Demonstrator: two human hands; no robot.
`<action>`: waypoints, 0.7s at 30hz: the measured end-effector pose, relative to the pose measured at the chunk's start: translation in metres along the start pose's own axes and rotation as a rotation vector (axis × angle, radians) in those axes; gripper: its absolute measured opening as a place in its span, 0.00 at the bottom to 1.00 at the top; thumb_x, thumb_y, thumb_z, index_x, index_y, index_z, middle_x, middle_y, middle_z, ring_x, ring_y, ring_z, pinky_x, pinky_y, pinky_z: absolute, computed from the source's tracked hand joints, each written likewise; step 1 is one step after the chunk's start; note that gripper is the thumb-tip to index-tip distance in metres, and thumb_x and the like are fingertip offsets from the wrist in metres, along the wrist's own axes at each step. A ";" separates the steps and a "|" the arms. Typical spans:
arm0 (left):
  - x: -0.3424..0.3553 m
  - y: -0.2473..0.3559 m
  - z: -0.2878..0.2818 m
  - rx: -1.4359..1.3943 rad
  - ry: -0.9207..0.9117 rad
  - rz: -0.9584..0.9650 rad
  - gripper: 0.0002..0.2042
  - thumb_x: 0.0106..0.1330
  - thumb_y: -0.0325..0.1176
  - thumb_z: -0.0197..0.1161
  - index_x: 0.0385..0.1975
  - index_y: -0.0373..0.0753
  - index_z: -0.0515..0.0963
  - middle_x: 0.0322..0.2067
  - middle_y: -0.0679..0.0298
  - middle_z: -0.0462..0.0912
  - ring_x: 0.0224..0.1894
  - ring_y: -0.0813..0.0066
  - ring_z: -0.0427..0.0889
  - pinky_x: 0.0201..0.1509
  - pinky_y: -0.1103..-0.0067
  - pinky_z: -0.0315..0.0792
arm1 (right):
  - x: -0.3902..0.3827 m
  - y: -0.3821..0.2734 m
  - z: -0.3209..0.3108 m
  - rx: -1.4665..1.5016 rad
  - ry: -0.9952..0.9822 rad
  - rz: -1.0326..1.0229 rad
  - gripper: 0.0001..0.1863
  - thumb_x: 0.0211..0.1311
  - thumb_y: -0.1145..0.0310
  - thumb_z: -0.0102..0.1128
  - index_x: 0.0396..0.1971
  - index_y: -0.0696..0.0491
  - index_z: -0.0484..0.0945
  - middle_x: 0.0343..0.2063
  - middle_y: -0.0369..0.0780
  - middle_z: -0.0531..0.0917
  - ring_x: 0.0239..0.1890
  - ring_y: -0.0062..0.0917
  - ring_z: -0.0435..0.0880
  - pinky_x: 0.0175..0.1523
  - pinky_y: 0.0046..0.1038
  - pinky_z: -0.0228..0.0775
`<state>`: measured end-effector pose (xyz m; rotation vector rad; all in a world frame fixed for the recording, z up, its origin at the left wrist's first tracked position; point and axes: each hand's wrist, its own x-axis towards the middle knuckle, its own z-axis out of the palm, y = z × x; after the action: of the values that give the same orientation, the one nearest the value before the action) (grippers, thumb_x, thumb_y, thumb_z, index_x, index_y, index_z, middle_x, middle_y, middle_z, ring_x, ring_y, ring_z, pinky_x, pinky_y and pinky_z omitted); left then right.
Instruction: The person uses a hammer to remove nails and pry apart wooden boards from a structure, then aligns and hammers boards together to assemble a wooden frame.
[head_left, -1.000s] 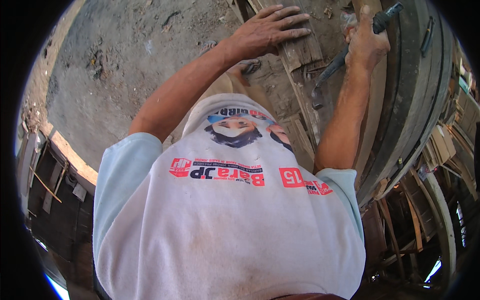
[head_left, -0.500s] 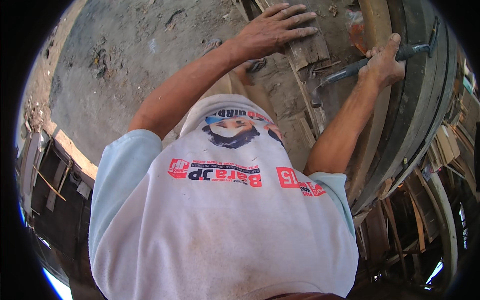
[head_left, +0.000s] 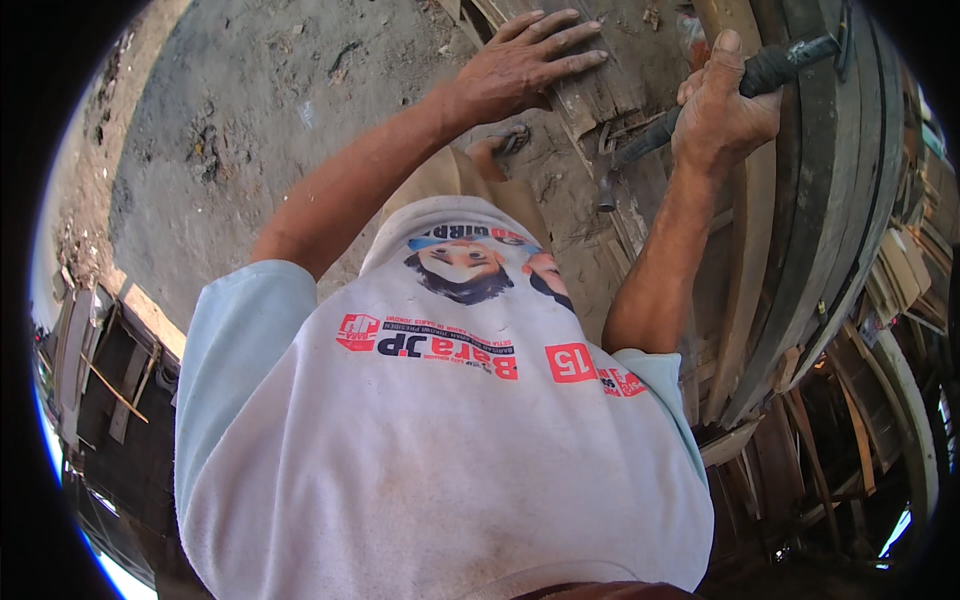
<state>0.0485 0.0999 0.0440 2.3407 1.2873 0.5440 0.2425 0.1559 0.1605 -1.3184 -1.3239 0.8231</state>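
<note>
My left hand (head_left: 515, 72) lies palm down with spread fingers on a worn wooden plank (head_left: 600, 85), toward the upper middle. At the upper right, my right hand (head_left: 722, 115) is wrapped around the dark, bound handle of a hammer (head_left: 650, 138), thumb along the grip. The hammer's metal head (head_left: 606, 185) hangs at the left end, over the plank's splintered edge. At the handle's other end, a thin bent metal piece (head_left: 845, 45) lies against curved dark planks (head_left: 815, 200); whether it belongs to the hammer I cannot tell.
Curved timber planking rises along my right side. Stacked boards and offcuts (head_left: 905, 270) lie beyond it. Grey, rough ground (head_left: 240, 130) spreads at the left, with more scrap wood (head_left: 120, 390) at the lower left. A sandaled foot (head_left: 505, 142) stands below the plank.
My right hand has shifted left and up in the picture with the hammer, its head moving left too. My left hand stays on the plank, slightly further left in view.
</note>
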 end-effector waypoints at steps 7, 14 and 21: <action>0.002 -0.002 0.004 0.038 -0.001 0.052 0.45 0.55 0.38 0.74 0.76 0.52 0.60 0.78 0.59 0.54 0.80 0.54 0.50 0.81 0.57 0.48 | 0.031 0.021 -0.009 0.127 -0.071 0.153 0.15 0.69 0.64 0.68 0.27 0.55 0.73 0.15 0.34 0.73 0.15 0.16 0.71 0.21 0.23 0.65; -0.004 0.009 0.010 0.131 0.017 -0.067 0.48 0.50 0.39 0.78 0.74 0.66 0.62 0.78 0.75 0.55 0.80 0.70 0.51 0.85 0.65 0.45 | -0.012 -0.010 0.029 -0.160 -0.116 -0.035 0.19 0.67 0.57 0.70 0.34 0.61 0.80 0.16 0.40 0.80 0.17 0.30 0.77 0.26 0.36 0.69; -0.001 0.011 0.015 0.106 0.010 -0.080 0.48 0.50 0.42 0.79 0.75 0.66 0.61 0.79 0.74 0.53 0.81 0.69 0.50 0.86 0.63 0.45 | -0.018 0.000 0.027 -0.192 -0.269 -0.278 0.12 0.69 0.63 0.69 0.31 0.55 0.79 0.15 0.33 0.78 0.14 0.14 0.73 0.20 0.22 0.65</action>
<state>0.0633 0.0908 0.0369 2.3619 1.4409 0.4735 0.2139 0.1439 0.1510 -1.1607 -1.7909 0.7087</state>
